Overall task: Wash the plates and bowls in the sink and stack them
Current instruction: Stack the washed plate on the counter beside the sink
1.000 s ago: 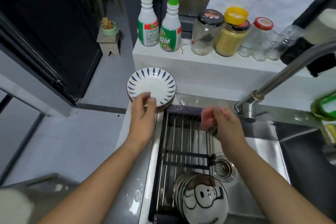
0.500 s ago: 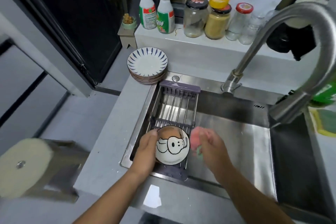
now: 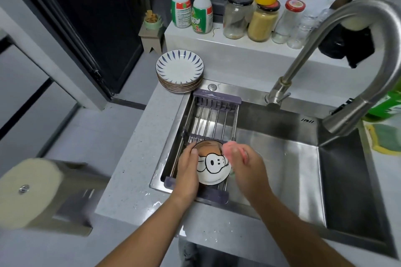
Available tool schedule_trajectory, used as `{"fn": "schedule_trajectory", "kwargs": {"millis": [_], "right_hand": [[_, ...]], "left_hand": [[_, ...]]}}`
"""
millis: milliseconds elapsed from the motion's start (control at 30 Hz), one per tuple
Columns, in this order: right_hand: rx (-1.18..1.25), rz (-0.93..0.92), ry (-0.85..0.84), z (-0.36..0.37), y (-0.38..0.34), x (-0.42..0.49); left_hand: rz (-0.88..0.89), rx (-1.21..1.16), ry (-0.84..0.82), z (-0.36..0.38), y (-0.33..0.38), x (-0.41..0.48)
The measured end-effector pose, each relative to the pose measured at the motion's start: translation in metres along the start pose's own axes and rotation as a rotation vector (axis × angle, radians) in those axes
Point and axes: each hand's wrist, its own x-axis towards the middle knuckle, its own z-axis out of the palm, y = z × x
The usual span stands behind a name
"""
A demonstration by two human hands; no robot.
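**Left grip** [image 3: 187,169]: bare hand, fingers curled round the left edge of the bowl, thumb on its outer wall.

**Bowl** [image 3: 213,169]: white, with a cartoon dog face on the outside and a brown base. It was held tilted, outside towards the camera, above the near end of the rack at the left of the sink.

**Right grip** [image 3: 245,162]: bare hand, fingers closed on a pink sponge [image 3: 230,150], which lay against the bowl's right side. The view was blurred there.

**Rack** [image 3: 213,115]: metal bars with purple end pieces, spanning the left part of the sink from far to near.

**Sink** [image 3: 282,158]: stainless steel, set in the grey counter [image 3: 130,169].

**Plates** [image 3: 179,71]: a stack, white with blue leaf marks on the top one, on the counter just beyond the far left corner of the sink.

**Faucet** [image 3: 338,50]: tall curved steel spout, at the far right of the sink.

**Ledge** [image 3: 217,50]: white, beyond the sink, carrying two green-capped bottles [image 3: 202,6] and a row of jars [image 3: 262,21].
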Motion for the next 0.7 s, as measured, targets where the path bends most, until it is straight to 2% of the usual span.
{"fn": "schedule_trajectory", "kwargs": {"millis": [233, 467, 700], "right_hand": [[0.069, 0.050, 0.057, 0.001, -0.014, -0.009], [0.198, 0.081, 0.156, -0.014, -0.031, -0.011], [0.391, 0.060, 0.153, -0.036, -0.047, -0.013]], "left_hand": [[0.078, 0.026, -0.021, -0.008, 0.018, 0.001], [0.076, -0.061, -0.230, -0.022, 0.059, 0.001], [0.242, 0.223, -0.400, -0.023, 0.104, -0.009]]}}
